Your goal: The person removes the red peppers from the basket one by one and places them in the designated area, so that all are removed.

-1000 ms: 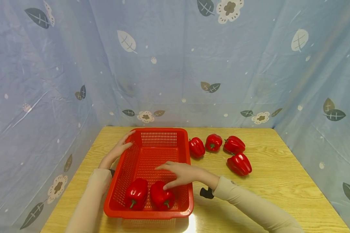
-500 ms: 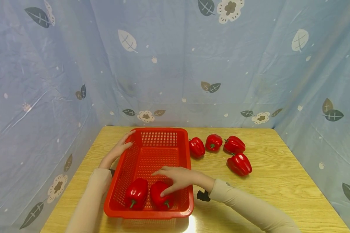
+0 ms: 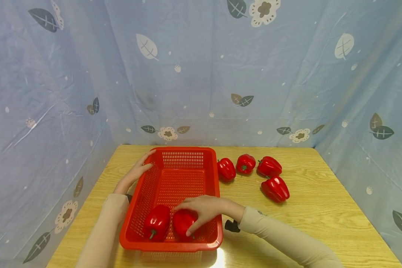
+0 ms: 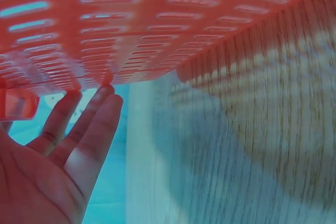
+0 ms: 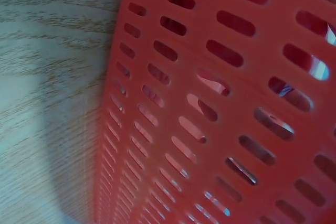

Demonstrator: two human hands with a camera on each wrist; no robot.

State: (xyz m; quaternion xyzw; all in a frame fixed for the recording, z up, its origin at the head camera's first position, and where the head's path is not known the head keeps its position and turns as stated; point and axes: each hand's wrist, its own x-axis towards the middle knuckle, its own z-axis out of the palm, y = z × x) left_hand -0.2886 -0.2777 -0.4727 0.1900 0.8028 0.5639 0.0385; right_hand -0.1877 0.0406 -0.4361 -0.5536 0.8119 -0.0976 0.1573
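Note:
A red plastic basket (image 3: 171, 245) with slotted walls stands on the table. My left hand (image 3: 133, 178) holds its left rim near the far corner; in the left wrist view, fingers (image 4: 94, 140) rest against the outer wall. Two red bell peppers lie in the near end. My right hand (image 3: 204, 210) reaches over the right rim and grips the right-hand bell pepper (image 3: 181, 223), thumb at its near side and fingers at its far side. The left-hand bell pepper (image 3: 157, 222) lies beside it, untouched. In the right wrist view, the basket wall (image 5: 226, 93) hides this hand.
Several more red bell peppers, among them one bell pepper (image 3: 226, 169) close to the basket's right wall and another bell pepper (image 3: 275, 189) farther right, lie on the wooden table (image 3: 308, 208). A patterned blue curtain (image 3: 201, 82) encloses the back and sides.
My right hand has lowered and come nearer over the right-hand bell pepper, its fingers and thumb closing round it. The left hand and the basket stay where they were.

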